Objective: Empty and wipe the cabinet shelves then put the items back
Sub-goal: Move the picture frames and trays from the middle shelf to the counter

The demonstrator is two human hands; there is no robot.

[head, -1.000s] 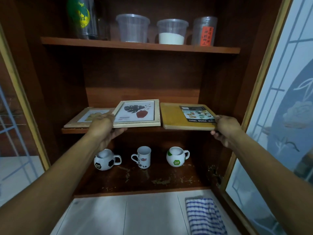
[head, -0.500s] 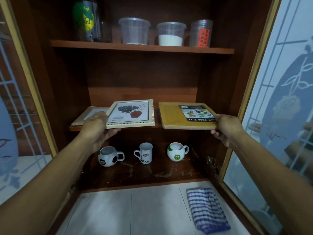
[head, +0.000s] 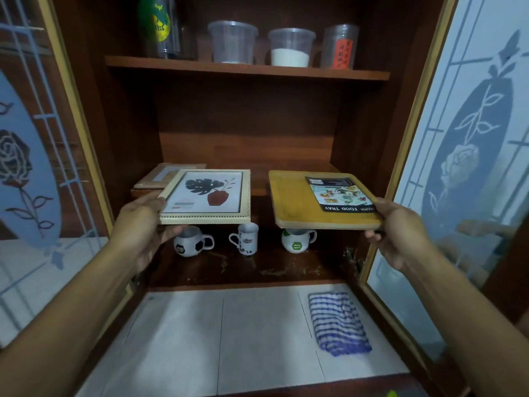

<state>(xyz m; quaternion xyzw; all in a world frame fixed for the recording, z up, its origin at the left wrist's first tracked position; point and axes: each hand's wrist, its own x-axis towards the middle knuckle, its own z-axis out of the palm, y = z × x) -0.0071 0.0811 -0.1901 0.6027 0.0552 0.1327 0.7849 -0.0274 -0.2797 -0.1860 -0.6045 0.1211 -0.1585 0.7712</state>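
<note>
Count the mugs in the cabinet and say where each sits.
3, all on the bottom shelf: a football-pattern mug at left, a tall white mug in the middle, a green-logo mug at right, its top hidden by the food tray. More could sit behind it.

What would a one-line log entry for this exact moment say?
stage: emptying | left hand: grips picture frame | right hand: grips food tray | striped cloth: untouched

The left hand (head: 143,224) grips the leaf-print picture frame (head: 209,196) by its left edge and the right hand (head: 400,233) grips the yellow food tray (head: 294,199) by its near right corner, both held level at the middle shelf (head: 259,180), above three mugs (head: 244,239).
</note>
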